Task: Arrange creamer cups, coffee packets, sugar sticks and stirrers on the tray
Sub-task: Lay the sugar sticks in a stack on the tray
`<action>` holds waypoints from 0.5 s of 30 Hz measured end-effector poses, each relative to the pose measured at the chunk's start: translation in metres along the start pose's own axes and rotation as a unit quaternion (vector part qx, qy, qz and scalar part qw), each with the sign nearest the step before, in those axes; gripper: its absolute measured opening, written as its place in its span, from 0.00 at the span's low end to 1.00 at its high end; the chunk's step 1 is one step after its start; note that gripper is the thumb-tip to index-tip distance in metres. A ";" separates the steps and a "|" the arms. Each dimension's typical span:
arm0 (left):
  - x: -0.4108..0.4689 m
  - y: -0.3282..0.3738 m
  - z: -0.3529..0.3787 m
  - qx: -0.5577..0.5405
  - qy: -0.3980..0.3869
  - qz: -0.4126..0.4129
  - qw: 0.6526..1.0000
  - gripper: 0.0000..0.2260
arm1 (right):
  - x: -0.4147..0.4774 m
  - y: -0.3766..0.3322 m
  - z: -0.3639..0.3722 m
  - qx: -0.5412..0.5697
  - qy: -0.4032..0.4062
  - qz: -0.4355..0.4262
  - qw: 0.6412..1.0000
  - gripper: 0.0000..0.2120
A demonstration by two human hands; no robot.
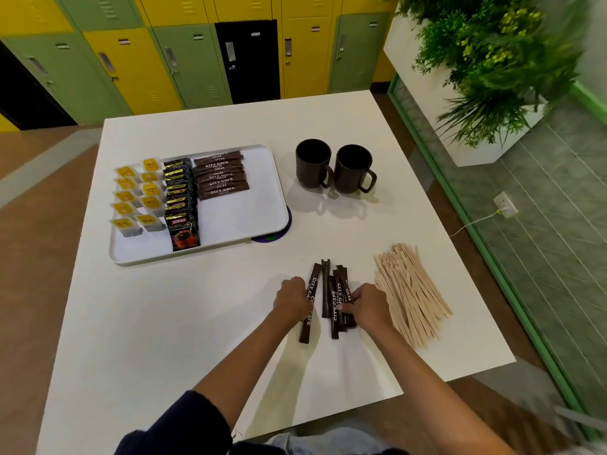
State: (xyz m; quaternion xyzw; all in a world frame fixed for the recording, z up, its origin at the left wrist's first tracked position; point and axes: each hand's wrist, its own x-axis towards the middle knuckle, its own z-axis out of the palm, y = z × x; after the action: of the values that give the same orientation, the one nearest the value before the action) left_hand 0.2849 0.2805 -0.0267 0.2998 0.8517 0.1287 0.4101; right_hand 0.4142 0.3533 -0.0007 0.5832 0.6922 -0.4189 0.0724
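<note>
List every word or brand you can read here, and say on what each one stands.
"CITY CAFE SUGAR": sugar sticks on the tray, and loose sugar sticks on the table.
"KOPIKO SUPREMO": front coffee packet.
"TEA": one yellow cup lid.
Locker labels: too small to read.

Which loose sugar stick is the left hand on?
The leftmost stick, slanted and lying apart from the bunch at the right hand; the left hand covers its middle.

Ten creamer cups (pixel 151 201), two mugs (pixel 313 163), one tray (pixel 236 211). Sugar sticks (pixel 220 178): about seven on the tray, about six loose at 6 o'clock. Coffee packets (pixel 180 205) and stirrers (pixel 410 293) overlap too much to count.
</note>
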 end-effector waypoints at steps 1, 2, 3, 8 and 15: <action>0.000 0.001 0.000 0.009 -0.003 -0.003 1.000 0.05 | 0.000 -0.002 0.000 0.004 -0.004 0.002 1.000 0.19; 0.001 0.002 0.000 0.016 -0.003 -0.007 1.000 0.08 | 0.000 -0.003 0.000 0.012 -0.007 0.006 1.000 0.18; 0.001 0.003 0.000 0.022 -0.002 -0.007 1.000 0.10 | 0.000 -0.004 0.001 0.020 -0.009 0.009 1.000 0.18; 0.002 0.004 0.000 0.014 0.000 -0.019 1.000 0.08 | 0.001 -0.007 0.004 0.023 -0.010 0.013 1.000 0.18; 0.011 -0.012 -0.017 -0.135 0.001 -0.026 0.991 0.07 | 0.007 -0.012 0.004 0.015 -0.022 0.015 1.000 0.08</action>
State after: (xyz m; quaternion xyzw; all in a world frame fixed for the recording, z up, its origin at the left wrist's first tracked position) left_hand 0.2614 0.2787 -0.0286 0.2193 0.8344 0.2319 0.4493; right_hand 0.4002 0.3564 -0.0016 0.5848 0.6755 -0.4410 0.0854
